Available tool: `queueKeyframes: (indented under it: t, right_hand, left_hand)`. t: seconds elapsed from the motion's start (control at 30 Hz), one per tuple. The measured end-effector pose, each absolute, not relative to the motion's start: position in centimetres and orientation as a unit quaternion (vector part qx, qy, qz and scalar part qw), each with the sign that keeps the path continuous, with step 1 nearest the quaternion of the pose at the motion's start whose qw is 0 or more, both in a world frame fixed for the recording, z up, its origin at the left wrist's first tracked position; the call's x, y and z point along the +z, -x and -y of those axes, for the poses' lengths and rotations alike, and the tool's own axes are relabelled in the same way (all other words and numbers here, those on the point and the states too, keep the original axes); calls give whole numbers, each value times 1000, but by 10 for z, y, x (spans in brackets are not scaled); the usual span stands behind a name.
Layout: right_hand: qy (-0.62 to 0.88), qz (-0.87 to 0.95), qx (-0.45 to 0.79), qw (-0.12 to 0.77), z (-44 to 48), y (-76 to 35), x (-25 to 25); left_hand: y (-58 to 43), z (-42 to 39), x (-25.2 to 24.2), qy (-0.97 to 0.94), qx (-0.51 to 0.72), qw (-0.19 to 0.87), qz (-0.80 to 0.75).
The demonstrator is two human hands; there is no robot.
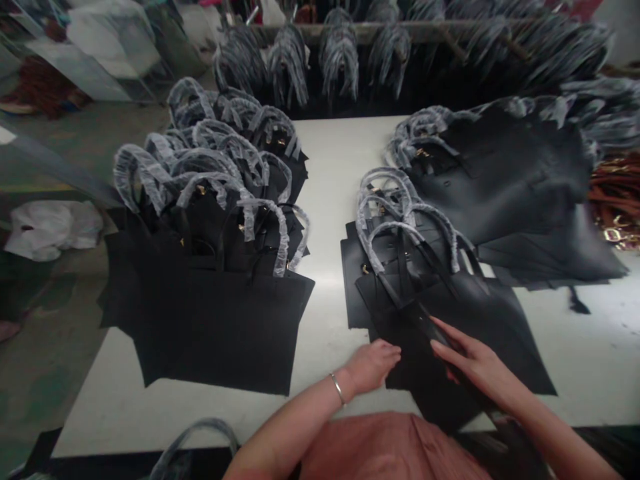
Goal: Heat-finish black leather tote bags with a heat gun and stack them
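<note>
A flat black leather bag panel [480, 313] with plastic-wrapped handles lies on top of a small stack at the near middle of the white table [327, 200]. My left hand [373, 365] rests at the panel's lower left corner, its fingers curled onto the edge. My right hand [473, 363] lies on the panel's near part, fingers pressed around a narrow black strap [425, 323] that runs up toward the handles. A silver bangle sits on my left wrist.
A large stack of the same black panels [215, 293] fills the left of the table, another stack [510, 180] the far right. More wrapped handles hang from a rail [350, 40] behind. Brown straps [617, 200] lie at the right edge. A white bag [50, 227] sits on the floor.
</note>
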State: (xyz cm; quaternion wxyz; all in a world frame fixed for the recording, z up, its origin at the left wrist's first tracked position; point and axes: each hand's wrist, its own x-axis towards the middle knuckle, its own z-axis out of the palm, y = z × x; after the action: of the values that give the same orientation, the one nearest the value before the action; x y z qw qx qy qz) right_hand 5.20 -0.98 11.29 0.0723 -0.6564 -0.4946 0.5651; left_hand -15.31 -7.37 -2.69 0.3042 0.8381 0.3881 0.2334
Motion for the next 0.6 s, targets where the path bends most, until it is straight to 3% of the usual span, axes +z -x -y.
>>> queueKeyframes:
  t: [0.1, 0.27, 0.6]
  right_hand:
    - [670, 473, 566, 86, 16, -76, 104]
    - [672, 475, 560, 102, 21, -96, 87]
    - [672, 472, 558, 123, 24, -106, 70]
  left_hand:
    - [151, 37, -12, -801, 253, 307, -448]
    - [138, -54, 14, -795, 224, 227, -516]
    - [106, -153, 31, -909, 85, 138, -385]
